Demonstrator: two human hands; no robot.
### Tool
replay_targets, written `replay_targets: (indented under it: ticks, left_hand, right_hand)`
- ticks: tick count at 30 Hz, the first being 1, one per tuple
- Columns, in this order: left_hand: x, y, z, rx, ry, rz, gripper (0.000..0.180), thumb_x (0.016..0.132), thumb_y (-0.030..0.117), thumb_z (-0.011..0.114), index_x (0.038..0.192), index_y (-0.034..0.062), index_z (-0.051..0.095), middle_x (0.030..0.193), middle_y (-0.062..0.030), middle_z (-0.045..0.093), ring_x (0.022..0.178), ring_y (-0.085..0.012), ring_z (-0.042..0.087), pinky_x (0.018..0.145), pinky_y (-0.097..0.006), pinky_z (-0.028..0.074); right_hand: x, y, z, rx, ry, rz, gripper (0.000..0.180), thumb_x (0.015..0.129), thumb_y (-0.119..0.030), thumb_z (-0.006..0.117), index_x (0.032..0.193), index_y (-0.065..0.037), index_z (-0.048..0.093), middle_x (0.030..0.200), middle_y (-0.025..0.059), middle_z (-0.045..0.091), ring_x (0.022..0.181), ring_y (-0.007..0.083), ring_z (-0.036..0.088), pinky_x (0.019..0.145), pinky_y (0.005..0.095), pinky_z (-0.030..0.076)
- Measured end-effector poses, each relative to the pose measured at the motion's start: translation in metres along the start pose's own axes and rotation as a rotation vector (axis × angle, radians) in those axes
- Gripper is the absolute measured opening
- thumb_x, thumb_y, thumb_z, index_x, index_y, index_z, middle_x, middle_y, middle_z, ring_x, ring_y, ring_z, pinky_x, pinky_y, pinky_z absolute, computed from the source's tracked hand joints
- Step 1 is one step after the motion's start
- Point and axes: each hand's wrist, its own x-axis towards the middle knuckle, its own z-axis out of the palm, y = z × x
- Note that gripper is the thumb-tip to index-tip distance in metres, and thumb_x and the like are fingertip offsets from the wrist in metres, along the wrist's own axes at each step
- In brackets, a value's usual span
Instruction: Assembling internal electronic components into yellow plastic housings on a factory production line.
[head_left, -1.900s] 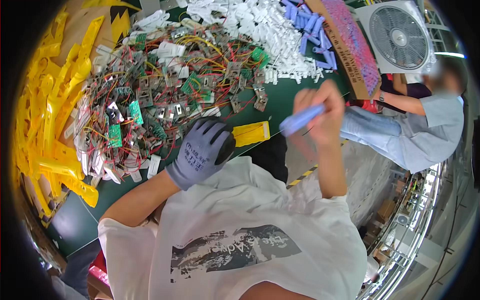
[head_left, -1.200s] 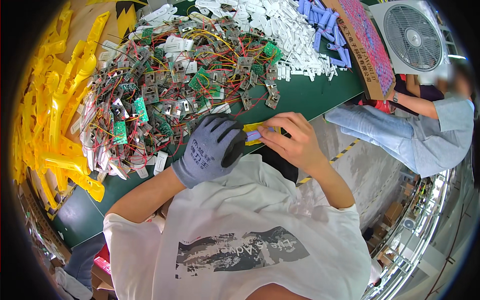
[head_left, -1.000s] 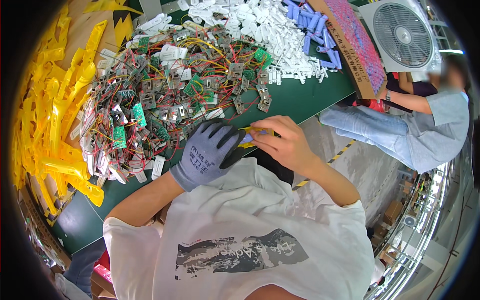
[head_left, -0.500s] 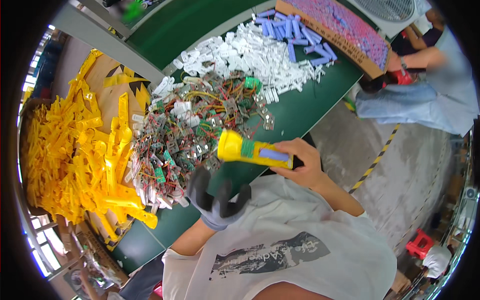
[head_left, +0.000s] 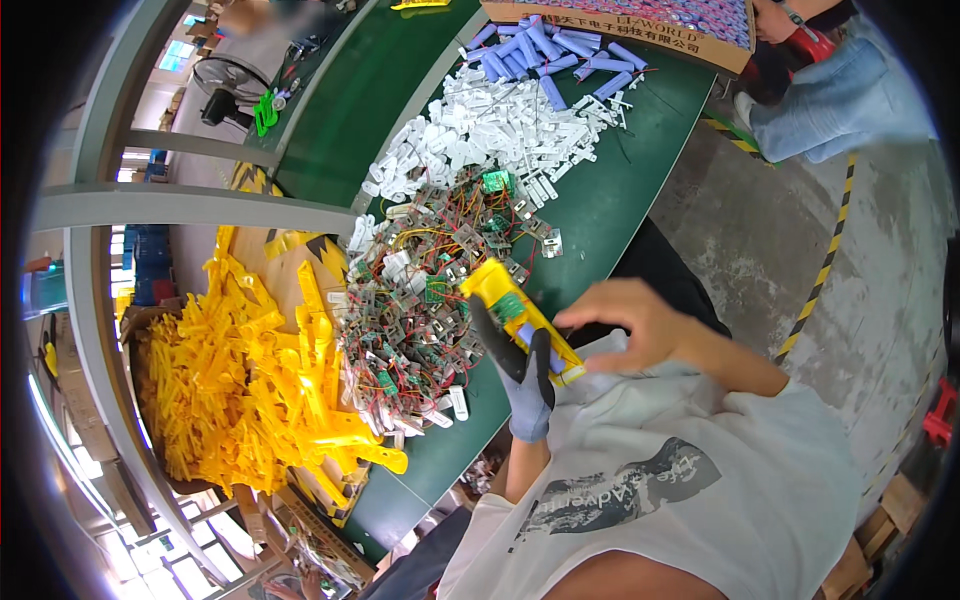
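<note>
Left grip (head_left: 515, 365): gloved, closed on the yellow housing (head_left: 538, 320), one digit across its front
Right grip (head_left: 640, 325): bare, kinda blurry, loosely open just beside the housing's lower end, can't tell if it's touching
Yellow housing: tilted, by the desk (head_left: 610, 215) edge, purple cell (head_left: 527, 335) and green board (head_left: 508, 303) inside
Desk pile: wired boards (head_left: 430, 300), white plastic bits (head_left: 500, 120)

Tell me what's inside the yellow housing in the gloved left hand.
A green circuit board and a purple cylinder show inside the yellow housing. The gloved left hand covers part of the housing; what lies beneath its fingers, the board and the cylinder cannot be seen.
</note>
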Motion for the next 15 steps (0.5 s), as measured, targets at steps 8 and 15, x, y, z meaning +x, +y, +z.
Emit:
replay_targets:
  ticks: [8,15]
  left_hand:
    - [0.011,0.008,-0.005,0.093,-0.406,-0.303,0.088,0.086,-0.003,0.057,0.149,0.0257,0.003,0.132,-0.0171,0.046,0.089,-0.0286,0.064,0.072,-0.039,0.057]
    - [0.041,-0.013,-0.038,0.158,-0.704,-0.343,0.084,0.082,-0.011,0.057,0.148,0.022,0.016,0.135,-0.009,0.039,0.101,-0.0248,0.06,0.08,-0.04,0.055]
  right_hand:
    - [0.065,0.07,-0.09,-0.372,0.598,0.285,0.019,0.084,-0.018,0.064,0.096,-0.005,0.067,0.076,0.0059,0.066,0.063,0.0121,0.059,0.058,0.0271,0.045]
    - [0.13,0.095,-0.071,-0.6,0.424,0.178,0.013,0.078,-0.02,0.063,0.085,-0.01,0.069,0.081,0.0076,0.067,0.076,0.0262,0.065,0.065,0.0398,0.05]
